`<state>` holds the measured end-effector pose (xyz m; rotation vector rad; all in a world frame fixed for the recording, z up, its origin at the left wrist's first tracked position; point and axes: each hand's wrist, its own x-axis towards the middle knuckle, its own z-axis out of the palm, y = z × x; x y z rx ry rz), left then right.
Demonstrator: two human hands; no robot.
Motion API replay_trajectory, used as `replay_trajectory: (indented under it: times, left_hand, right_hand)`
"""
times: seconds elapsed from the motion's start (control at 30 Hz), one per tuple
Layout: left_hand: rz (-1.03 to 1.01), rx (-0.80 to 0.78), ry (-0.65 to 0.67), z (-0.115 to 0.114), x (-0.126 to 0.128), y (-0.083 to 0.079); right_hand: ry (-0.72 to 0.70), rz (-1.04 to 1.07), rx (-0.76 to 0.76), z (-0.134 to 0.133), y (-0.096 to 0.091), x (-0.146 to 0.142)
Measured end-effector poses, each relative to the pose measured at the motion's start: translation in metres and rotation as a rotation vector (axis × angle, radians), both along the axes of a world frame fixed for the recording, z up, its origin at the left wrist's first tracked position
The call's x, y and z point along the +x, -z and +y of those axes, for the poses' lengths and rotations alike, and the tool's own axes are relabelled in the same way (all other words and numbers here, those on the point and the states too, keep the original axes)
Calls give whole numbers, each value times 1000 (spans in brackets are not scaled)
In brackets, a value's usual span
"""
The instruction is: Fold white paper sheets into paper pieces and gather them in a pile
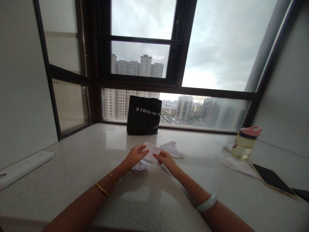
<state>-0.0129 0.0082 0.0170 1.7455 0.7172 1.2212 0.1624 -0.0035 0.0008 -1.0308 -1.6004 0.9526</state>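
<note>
A small white sheet of paper (153,149) is held up between my two hands above the speckled white counter (140,206). My left hand (135,154) pinches its left edge with fingers and thumb. On the opposite edge, my right hand (166,161) grips the paper, thumb in front. Below and left of it, a bunch of folded white papers (142,165) lies on the counter, partly behind my left hand. Another pile of white papers (172,149) spreads out just beyond my right hand.
A black bag (144,116) with white lettering stands by the window. To the right are a bottle (245,143) with a pink lid, a flat white paper (240,166) and a dark phone-like slab (274,178). A long white object (26,167) lies far left.
</note>
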Motion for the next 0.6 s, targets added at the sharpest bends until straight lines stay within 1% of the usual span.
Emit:
replay_trajectory:
  times: [0.17,0.27,0.33,0.47,0.6]
  left_hand:
    - [-1,-18,37,-3,0,1]
    - [-5,-41,96,-6,-1,-1]
    - [-22,-57,129,-5,-1,-1]
    - [-46,-56,150,0,-1,1]
    - [-33,-46,160,3,1,2]
  right_hand:
    - [17,-35,22,-1,1,0]
    - [40,-54,44,0,2,0]
    - [80,-58,66,1,4,1]
    - [164,-75,113,5,4,5]
    - [148,-149,134,5,0,10]
